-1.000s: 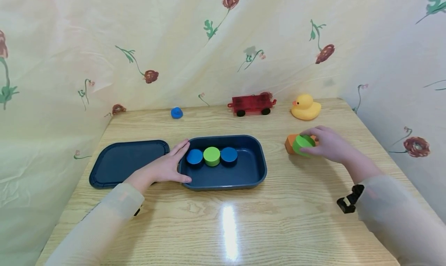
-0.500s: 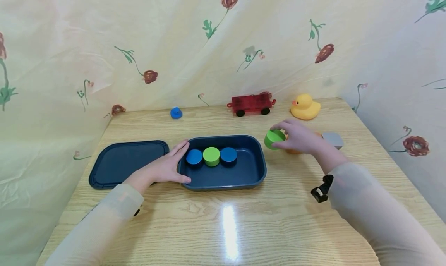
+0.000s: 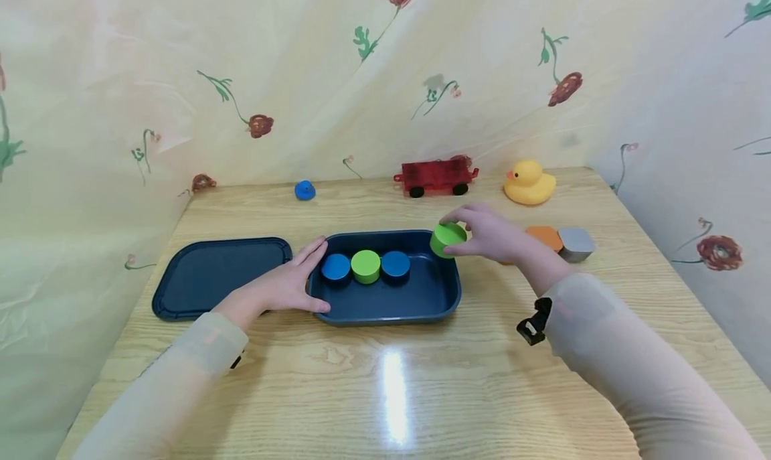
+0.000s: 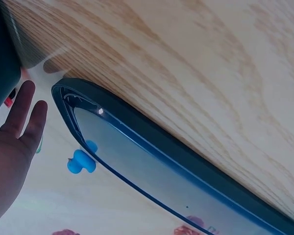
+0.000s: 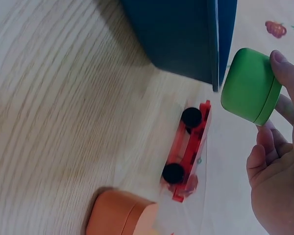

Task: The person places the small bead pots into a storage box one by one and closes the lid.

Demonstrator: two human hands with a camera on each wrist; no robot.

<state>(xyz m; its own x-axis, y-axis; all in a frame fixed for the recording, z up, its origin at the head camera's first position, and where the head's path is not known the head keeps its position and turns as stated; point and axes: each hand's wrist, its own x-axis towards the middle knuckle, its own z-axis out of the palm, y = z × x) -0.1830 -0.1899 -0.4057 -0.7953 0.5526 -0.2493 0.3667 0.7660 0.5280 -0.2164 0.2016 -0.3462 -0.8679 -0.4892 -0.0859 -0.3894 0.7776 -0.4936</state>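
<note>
The left hand (image 3: 289,286) is resting at the left end of a dark blue box (image 3: 367,307), its fingers and thumb spread apart, while the right hand (image 3: 490,236) is pinching a green container (image 3: 448,240) between thumb and fingers. That green container is hanging by the box's far right corner, apart from the rim. Inside the box, three round-topped pieces are standing in a row towards the left: a blue piece (image 3: 336,267), a lime piece (image 3: 365,264) and a second blue piece (image 3: 395,264). Beyond the left wrist, a flat dark tray (image 3: 219,276) is lying on the wooden bench (image 3: 325,386); beyond the right wrist, an orange container (image 3: 544,236) and a grey container (image 3: 576,244) are sitting side by side. Along the back edge, a small blue duck (image 3: 304,191), a red wagon (image 3: 436,176) and a yellow duck (image 3: 530,184) are standing before a flowered cloth (image 3: 307,58)
</note>
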